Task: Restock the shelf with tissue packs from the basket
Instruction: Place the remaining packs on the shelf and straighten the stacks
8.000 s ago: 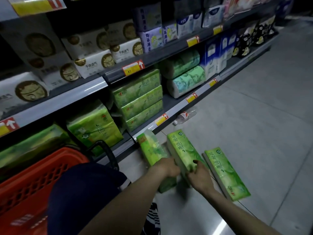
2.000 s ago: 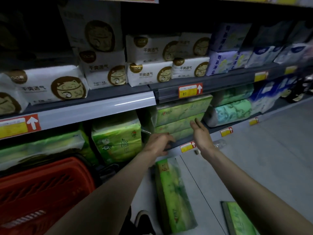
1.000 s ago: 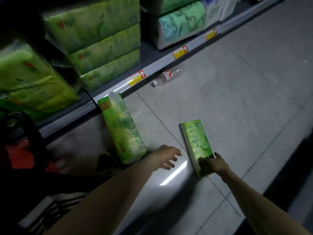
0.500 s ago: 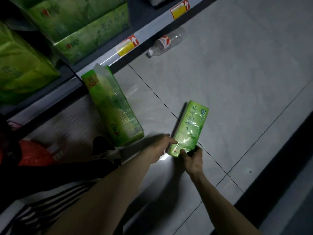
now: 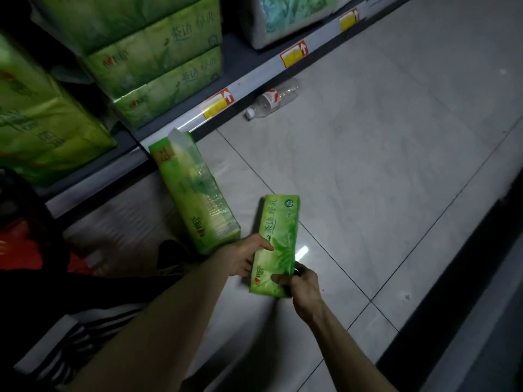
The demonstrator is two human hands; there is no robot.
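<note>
— What are your arms doing?

— Both reach down and forward over the tiled floor point(image 5: 368, 165), forearms bare. My left hand point(image 5: 243, 258) holds the left long edge of a green tissue pack point(image 5: 278, 236), thumb on its printed face and fingers underneath. My right hand point(image 5: 304, 281) grips the near end, thumb on top, fingers curled round the corner.

— So where is that pack?

— Between my two hands, low over the floor and well short of the shelf point(image 5: 256, 79). I cannot tell whether it touches the tiles.

— Count the rest, big to small.

— One shelf, the lowest, with a grey front rail. On it are one large green bundle point(image 5: 42, 123) at the left, a stack of three green packs point(image 5: 158, 60) beside that, and one teal-printed pack point(image 5: 283, 12) further right. There is one red basket point(image 5: 17, 250), with only a corner showing at the left edge. One second loose pack point(image 5: 198, 199) is on the floor just left of the held one, its far end up by the rail. One clear plastic bottle point(image 5: 271, 101) lies on its side near the rail. Three yellow-and-red price tags point(image 5: 218, 104) sit on the rail.
</note>
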